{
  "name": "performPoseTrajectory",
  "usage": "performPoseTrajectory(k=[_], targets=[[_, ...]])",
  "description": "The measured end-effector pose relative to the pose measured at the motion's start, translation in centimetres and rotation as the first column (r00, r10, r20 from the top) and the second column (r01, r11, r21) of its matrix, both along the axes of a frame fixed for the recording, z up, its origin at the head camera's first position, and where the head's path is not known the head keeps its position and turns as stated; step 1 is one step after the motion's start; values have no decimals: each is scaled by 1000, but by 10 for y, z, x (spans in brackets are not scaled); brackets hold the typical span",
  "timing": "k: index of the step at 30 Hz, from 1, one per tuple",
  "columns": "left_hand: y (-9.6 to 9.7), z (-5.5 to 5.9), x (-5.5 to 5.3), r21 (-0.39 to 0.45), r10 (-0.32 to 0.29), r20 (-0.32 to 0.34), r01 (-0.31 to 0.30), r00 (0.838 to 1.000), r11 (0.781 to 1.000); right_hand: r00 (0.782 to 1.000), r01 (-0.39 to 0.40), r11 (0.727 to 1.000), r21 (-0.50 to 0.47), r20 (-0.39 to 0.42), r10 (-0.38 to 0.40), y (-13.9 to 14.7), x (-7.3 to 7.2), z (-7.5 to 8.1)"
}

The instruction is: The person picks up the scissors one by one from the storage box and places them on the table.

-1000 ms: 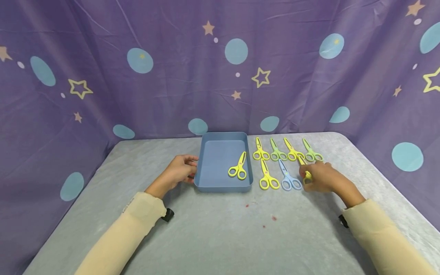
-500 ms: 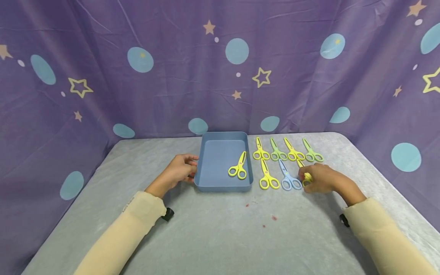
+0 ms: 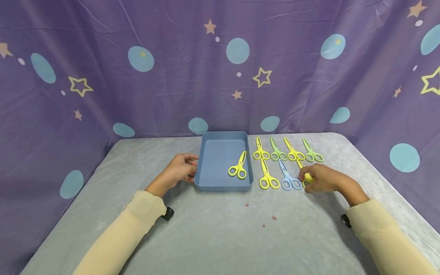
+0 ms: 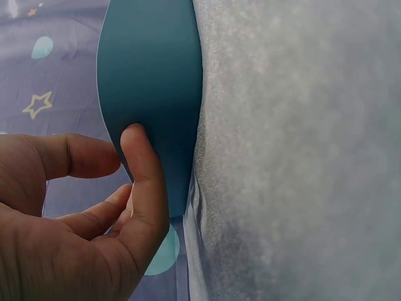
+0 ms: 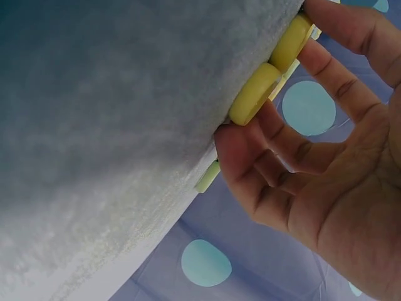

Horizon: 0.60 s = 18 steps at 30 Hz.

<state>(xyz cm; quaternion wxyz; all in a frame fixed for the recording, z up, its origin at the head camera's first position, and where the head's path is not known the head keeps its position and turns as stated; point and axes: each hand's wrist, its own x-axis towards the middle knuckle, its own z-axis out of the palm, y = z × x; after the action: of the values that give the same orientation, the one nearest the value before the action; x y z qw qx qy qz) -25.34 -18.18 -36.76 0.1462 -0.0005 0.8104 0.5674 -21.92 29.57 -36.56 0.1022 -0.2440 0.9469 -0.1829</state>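
Note:
My left hand (image 3: 179,168) is at the left side of a blue rectangular tray (image 3: 223,189), its fingers touching the outer wall and rim. Inside the tray, towards its right, lies one pair of yellow scissors (image 3: 238,168). On the right, my right hand (image 3: 321,178) pinches the handles of another pair of yellow scissors (image 3: 308,178), whose narrow tip points away from me. In the right wrist view the fingertips sit around its yellow finger loops (image 5: 255,94), low at the tabletop. The palm hides part of these scissors in the head view.
Right of the tray, blue scissors (image 3: 290,182) and yellow scissors (image 3: 269,181) lie in the front row. Behind them runs a row of yellow and green scissors (image 3: 313,154). Everything stands on a grey cloth-covered table (image 3: 227,236), with a purple curtain (image 3: 165,103) behind.
My right hand has shifted slightly, and the yellow scissors under it now show a little more of their handles. The left hand and tray stay where they were.

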Motion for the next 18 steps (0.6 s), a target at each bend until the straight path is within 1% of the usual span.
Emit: performPoseTrajectory(k=[6, 13, 18], targets=[[1, 0, -1, -10, -2, -6, 2, 1000, 1000, 1000, 10, 1000, 11, 29, -10, 0, -1, 2], [-1, 1, -1, -9, -10, 4, 10, 1000, 1000, 999, 0, 1000, 14, 33, 0, 1, -1, 4], [0, 3, 1, -11, -9, -1, 9, 1000, 1000, 1000, -6, 999, 47, 22, 5, -1, -1, 11]])
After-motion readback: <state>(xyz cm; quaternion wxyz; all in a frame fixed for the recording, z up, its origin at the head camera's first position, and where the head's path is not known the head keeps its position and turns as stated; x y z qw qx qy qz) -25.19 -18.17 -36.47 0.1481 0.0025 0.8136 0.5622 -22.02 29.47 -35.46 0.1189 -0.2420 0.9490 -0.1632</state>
